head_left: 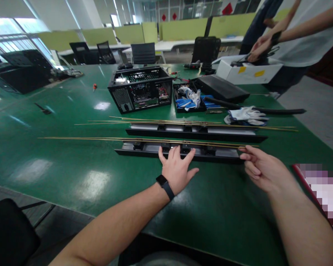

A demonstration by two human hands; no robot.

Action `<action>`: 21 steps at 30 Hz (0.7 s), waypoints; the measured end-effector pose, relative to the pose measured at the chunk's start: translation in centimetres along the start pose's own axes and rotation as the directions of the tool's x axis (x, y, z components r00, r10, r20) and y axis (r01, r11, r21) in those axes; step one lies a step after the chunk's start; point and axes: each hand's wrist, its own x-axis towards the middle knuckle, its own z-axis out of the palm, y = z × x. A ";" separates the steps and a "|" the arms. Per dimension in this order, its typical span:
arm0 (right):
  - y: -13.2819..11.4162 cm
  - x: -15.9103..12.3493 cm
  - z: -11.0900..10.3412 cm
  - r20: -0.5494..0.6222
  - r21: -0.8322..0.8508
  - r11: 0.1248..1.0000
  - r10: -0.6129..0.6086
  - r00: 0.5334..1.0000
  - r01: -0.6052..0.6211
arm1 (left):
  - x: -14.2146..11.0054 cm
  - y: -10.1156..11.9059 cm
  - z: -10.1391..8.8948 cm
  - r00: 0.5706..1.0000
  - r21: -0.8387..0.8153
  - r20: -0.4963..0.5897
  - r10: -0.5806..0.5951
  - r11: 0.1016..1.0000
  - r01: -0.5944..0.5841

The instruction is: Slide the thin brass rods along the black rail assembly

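Apparently, uneven pulling risked bending thin rods (pixel 72 138).
Left hand (pixel 175 170) spread over near rail (pixel 138 153); right hand (pixel 262 168) pinched rod ends.

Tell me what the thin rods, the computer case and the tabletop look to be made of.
Thin rods: likely brass or another gold-toned metal, by their warm sheen.
Computer case: probably painted sheet steel, matte black, with punched vent holes.
Tabletop: glossy green coating or laminate, with bright reflections; the core is hidden.
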 end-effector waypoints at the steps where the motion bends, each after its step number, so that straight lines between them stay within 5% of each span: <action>1: 0.0 0.1 -0.1 0.003 0.001 1.000 -0.004 1.000 0.004 | 0.0 0.0 0.0 1.000 -0.001 0.002 0.001 1.000 -0.001; 10: 0.2 1.3 -1.0 -0.010 0.049 0.997 -0.062 0.998 0.063 | 0.1 0.0 -0.2 1.000 0.003 0.008 -0.005 1.000 0.005; 21: -1.6 3.7 -3.8 -0.256 0.048 0.984 -0.154 0.954 0.171 | 0.2 -0.1 0.0 1.000 0.004 0.004 0.000 1.000 0.000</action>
